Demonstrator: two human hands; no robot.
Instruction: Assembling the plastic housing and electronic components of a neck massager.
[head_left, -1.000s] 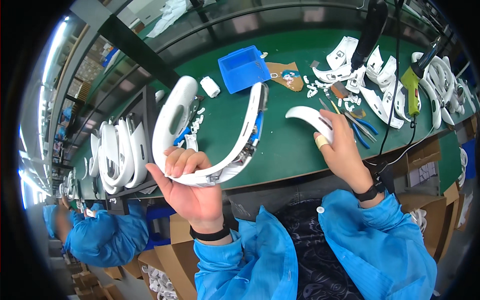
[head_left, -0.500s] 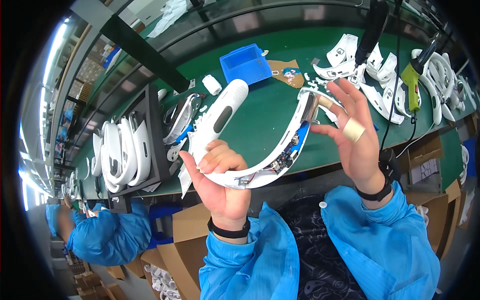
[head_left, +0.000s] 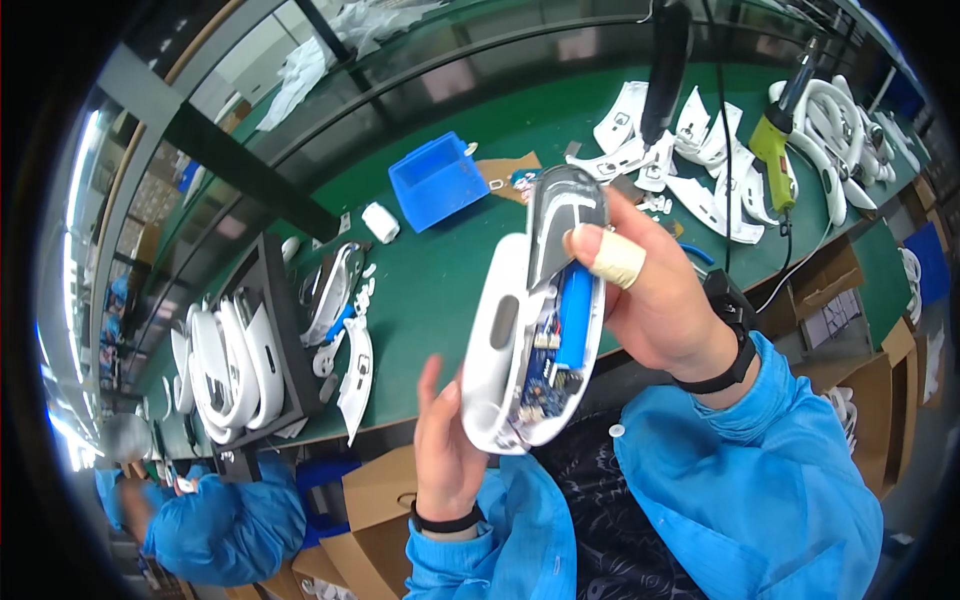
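Note:
A white curved neck fan (head_left: 493, 350) is held up over the table edge, seen end-on. Its housing is uncovered on one side, baring a blue battery (head_left: 574, 320) and a blue circuit board (head_left: 545, 385) with thin wires. My right hand (head_left: 660, 300) grips the upper end. Its tape-wrapped thumb presses near a dark grey inner piece (head_left: 552, 225), while the other fingers are mostly hidden behind the fan. Beside the fan's lower left side, my left hand (head_left: 447, 455) has its visible fingers stretched upward and apart. Whether it touches the fan is hard to see.
A blue bin (head_left: 440, 185) stands at mid-table by a white cylinder-like part (head_left: 380, 222). Left lies a dark tray (head_left: 285, 330) of white neck fans. White shell pieces (head_left: 715, 205), a yellow-green electric screwdriver (head_left: 772, 165) and a hanging black tool (head_left: 665, 75) are at right. A co-worker (head_left: 225, 520) sits lower left.
The neck fan has turned from a wide open curve to an end-on view. My right hand has closed round its upper end. My left hand's grip has loosened, its fingers now upright beside the fan.

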